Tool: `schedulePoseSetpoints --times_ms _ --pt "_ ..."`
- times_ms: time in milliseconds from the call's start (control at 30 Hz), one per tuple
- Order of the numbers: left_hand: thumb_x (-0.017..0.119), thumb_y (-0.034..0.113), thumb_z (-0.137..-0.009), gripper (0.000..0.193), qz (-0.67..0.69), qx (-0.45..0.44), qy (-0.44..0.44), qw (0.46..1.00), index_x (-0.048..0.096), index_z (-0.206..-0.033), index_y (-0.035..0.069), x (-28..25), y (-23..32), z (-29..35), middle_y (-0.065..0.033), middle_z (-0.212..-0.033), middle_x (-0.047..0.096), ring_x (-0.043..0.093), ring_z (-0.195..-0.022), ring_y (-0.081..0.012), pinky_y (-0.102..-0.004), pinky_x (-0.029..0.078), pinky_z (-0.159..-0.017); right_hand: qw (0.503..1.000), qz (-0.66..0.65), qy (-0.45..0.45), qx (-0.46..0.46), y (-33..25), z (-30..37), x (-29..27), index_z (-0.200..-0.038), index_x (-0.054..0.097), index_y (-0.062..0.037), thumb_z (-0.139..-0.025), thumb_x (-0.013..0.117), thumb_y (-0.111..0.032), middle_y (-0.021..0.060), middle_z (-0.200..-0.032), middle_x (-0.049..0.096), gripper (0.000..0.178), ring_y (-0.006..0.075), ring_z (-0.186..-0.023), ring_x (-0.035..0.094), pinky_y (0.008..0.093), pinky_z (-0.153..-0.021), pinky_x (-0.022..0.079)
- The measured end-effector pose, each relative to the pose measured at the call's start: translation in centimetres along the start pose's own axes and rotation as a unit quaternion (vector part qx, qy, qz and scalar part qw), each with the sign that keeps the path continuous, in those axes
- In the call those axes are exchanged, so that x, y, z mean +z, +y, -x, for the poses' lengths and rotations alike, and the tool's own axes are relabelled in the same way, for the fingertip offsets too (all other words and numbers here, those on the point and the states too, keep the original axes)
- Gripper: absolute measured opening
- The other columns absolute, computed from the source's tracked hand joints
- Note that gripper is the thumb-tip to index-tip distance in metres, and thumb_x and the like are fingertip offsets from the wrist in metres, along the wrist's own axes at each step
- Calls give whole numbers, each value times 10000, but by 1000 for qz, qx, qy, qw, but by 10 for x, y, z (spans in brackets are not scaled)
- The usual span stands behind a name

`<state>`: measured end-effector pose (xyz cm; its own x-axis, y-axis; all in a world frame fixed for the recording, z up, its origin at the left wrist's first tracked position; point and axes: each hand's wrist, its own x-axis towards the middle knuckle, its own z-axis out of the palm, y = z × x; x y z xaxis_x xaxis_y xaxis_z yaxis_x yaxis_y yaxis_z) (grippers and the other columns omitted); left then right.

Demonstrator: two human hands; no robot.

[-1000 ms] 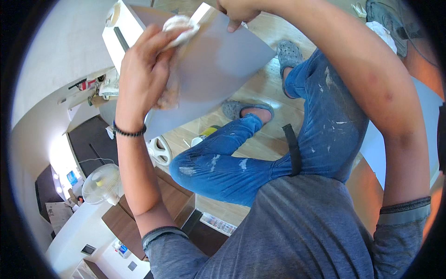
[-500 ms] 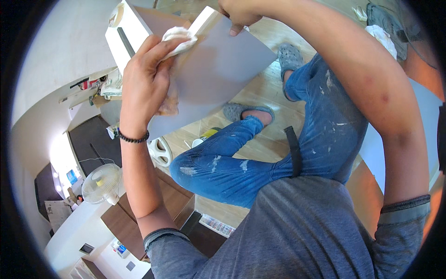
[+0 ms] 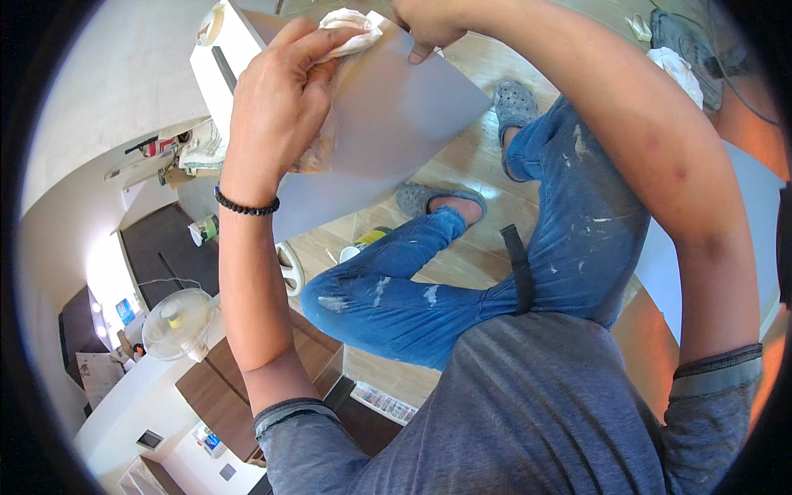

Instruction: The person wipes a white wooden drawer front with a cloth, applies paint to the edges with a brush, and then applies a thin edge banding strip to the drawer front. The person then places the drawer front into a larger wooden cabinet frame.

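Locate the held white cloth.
In the head view, the white cloth is near the top, left of centre, in the left hand, by the upper edge of the pale panel.

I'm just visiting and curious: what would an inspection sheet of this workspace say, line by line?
Surface: light floor, shiny in patches.
Things in use: white cloth against the edge of a pale panel.
Clutter: crumpled white item at upper right; yellow-green container beyond the bent knee.
Hands: left hand holds the cloth; right hand touches the panel's upper edge, grip unclear.
Cables: dark cord at upper right.
Surroundings: fan and brown furniture at left.
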<state>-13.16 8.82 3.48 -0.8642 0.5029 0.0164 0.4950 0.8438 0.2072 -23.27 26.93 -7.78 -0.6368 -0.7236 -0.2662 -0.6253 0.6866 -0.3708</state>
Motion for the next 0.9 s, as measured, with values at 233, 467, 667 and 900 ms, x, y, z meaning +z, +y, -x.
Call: schedulePoseSetpoints --times_ms 233,467,667,900 --pt "611 33 -936 297 10 -56 -35 998 749 -1174 143 -6 -4 15 -128 -981 626 649 -875 -373 -396 513 -761 999 30 16 -6 7 0 3 -1023 798 -20 -791 862 -416 187 -1036 767 464 359 -1000 729 448 -884 573" --pt "631 38 -925 301 11 -16 -13 1000 745 -1185 138 -2 -2 -1 -121 -1011 647 656 -895 -371 -392 525 -773 999 29 8 9 9 6 -4 -1004 800 -14 -784 863 -434 188 -1051 766 479 360 -1011 728 442 -888 575" --pt "628 17 -908 334 11 -25 9 1000 754 -1183 161 6 -2 10 -119 -997 650 659 -896 -367 -407 525 -779 1000 4 8 13 3 0 5 -1002 795 9 -782 865 -433 190 -1060 767 499 361 -1024 726 435 -901 575" --pt "614 71 -948 260 -20 1 17 1000 761 -1144 158 5 6 -11 -93 -1000 661 669 -897 -364 -438 533 -771 999 -6 18 27 6 7 -1 -1025 795 -5 -770 872 -447 189 -1063 765 516 359 -1031 725 427 -925 571"
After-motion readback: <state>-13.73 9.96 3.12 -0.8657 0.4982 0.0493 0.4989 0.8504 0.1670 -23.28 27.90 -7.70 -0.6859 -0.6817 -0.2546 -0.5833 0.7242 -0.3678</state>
